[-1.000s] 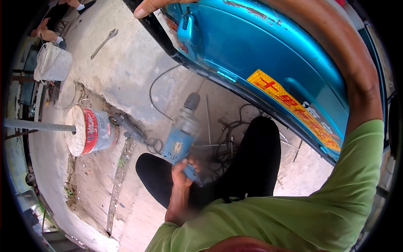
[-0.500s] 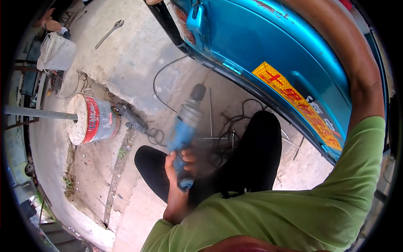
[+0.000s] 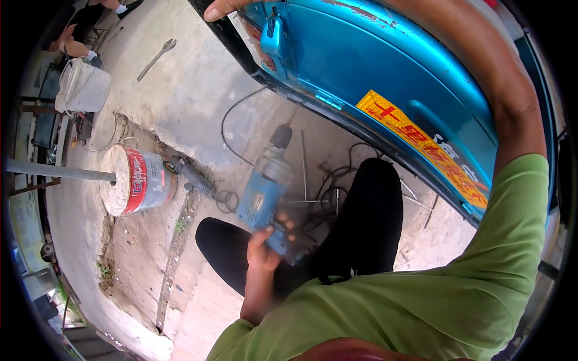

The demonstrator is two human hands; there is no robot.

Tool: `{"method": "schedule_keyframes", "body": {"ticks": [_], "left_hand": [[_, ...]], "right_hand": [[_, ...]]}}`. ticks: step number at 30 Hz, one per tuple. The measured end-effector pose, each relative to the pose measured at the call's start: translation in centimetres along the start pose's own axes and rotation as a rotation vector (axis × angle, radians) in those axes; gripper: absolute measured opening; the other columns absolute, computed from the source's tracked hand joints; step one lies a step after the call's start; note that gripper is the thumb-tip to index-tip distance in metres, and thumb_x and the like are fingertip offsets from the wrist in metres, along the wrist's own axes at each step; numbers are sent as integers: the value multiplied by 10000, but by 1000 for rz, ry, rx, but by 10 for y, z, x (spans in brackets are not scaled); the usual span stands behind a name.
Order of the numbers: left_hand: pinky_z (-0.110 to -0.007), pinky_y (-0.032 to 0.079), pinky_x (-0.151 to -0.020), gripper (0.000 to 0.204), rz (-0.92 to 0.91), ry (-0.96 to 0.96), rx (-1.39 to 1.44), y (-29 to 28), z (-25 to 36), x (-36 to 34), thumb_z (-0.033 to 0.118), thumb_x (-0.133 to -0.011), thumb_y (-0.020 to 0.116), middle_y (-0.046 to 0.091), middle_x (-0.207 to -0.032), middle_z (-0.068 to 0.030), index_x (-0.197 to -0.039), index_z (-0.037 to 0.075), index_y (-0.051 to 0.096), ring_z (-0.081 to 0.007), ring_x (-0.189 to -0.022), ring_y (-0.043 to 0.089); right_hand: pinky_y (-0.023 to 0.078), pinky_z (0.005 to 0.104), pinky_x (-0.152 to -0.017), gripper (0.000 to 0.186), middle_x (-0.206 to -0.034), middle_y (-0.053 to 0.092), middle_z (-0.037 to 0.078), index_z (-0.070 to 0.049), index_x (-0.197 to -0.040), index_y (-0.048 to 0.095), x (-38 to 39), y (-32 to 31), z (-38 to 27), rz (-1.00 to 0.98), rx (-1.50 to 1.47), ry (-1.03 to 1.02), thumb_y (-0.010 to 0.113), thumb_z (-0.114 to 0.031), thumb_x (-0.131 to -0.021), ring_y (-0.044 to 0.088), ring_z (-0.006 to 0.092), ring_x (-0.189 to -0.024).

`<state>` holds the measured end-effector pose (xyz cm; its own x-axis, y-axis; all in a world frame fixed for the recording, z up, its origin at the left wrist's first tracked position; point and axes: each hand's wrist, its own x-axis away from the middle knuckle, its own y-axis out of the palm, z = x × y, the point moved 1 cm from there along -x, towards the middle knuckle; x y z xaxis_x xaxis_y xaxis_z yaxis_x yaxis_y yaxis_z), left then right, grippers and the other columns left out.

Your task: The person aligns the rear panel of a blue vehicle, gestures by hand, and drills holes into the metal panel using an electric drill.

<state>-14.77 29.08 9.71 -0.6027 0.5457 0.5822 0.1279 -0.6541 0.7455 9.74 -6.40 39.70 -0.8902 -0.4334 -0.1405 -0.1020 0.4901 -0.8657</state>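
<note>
My left hand (image 3: 265,249) is closed around the handle of a blue electric drill (image 3: 260,198), which is blurred. The drill's dark chuck and thin bit point up and away, toward the lower edge of a blue metal vehicle panel (image 3: 349,54). My right arm arches over this panel. Only part of my right hand (image 3: 221,8) shows at the upper edge, its thumb hooked over the panel's black frame (image 3: 232,42); the other fingers are out of view. A yellow sticker with red characters (image 3: 421,147) crosses the panel.
A red-and-white bucket filled with hard material (image 3: 138,180) carries a metal pole. Beside it lies an angle grinder (image 3: 192,176). An open-end wrench (image 3: 158,59), a white bucket (image 3: 84,87), loose black cables (image 3: 331,192) and metal rods are on the cracked concrete. Another person's legs (image 3: 75,48) show at far left.
The drill's handle end has swung to the right in my left hand, and its body has turned. The view has shifted slightly; more of my right thumb and of the other person shows.
</note>
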Motion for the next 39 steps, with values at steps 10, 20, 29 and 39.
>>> {"method": "schedule_keyframes", "body": {"ticks": [10, 20, 29, 39], "left_hand": [[-339, 515, -860, 336, 335, 484, -965, -63, 3, -44, 28, -804, 777, 735, -1055, -80, -1124, -42, 703, -177, -942, 667], [-351, 515, -928, 431, 199, 343, -733, -75, -5, -47, 22, -817, 726, 718, -1141, -110, -1240, -35, 666, -222, -1041, 672], [-366, 495, -975, 481, 72, 377, -487, -53, -13, -46, -17, -817, 698, 703, -1194, -127, -1292, -50, 632, -247, -1099, 657], [-347, 491, -919, 463, 143, 379, -679, -63, -8, -50, 63, -849, 760, 699, -1152, -102, -1284, -45, 645, -208, -1022, 652]], "right_hand": [[527, 415, -944, 537, -1159, 746, 219, 34, -1220, 717, -4, 3, 13, 23, 10, -63, 728, -415, -925, 704, 341, -1086], [538, 411, -915, 546, -1127, 752, 224, 30, -1204, 723, -5, 6, 8, 26, 78, -4, 721, -437, -922, 711, 340, -1054], [537, 413, -916, 560, -1128, 750, 223, 35, -1207, 721, -7, 3, 11, 14, 65, -89, 722, -446, -920, 711, 342, -1044], [554, 430, -871, 590, -1055, 757, 230, 54, -1179, 716, -9, 4, 16, 15, 147, -98, 721, -478, -923, 727, 332, -982]]}}
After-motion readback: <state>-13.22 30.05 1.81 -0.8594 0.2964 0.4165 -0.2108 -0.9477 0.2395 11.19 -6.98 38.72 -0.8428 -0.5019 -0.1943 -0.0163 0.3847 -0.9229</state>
